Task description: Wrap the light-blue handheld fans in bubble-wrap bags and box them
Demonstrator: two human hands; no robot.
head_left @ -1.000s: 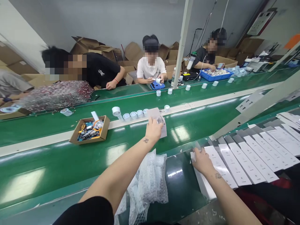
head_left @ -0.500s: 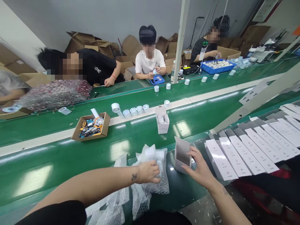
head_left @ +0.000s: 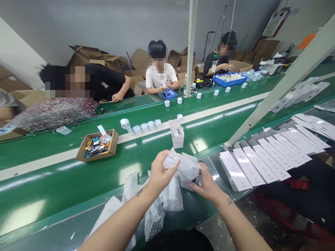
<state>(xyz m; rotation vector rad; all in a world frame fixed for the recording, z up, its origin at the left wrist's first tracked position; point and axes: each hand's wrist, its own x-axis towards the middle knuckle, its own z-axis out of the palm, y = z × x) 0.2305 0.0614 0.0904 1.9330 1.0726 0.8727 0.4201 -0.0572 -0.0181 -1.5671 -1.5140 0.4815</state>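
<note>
My left hand point(head_left: 160, 172) is closed round one end of a bubble-wrapped item point(head_left: 188, 168); what the wrap holds is blurred. The item lies slantwise over the mouth of a small white box point(head_left: 186, 184), hiding most of it. My right hand point(head_left: 208, 184) grips that box from the right side, thumb low and fingers behind. Just left of the box, several bubble-wrap packets point(head_left: 173, 199) lie on the near ledge. Past my hands, another open white box point(head_left: 178, 140) stands on the green belt with a white part inside.
A row of flat white boxes point(head_left: 258, 164) lies to the right, beside a slanted metal post point(head_left: 261, 111). At left sits a cardboard tray point(head_left: 113, 148) of small metal and orange parts. Round white parts point(head_left: 144, 127) line the divider. Several co-workers sit across the belt.
My left hand has lifted a bubble-wrapped item from the packets and brought it rightward and up to the box in my right hand. The view has shifted slightly.
</note>
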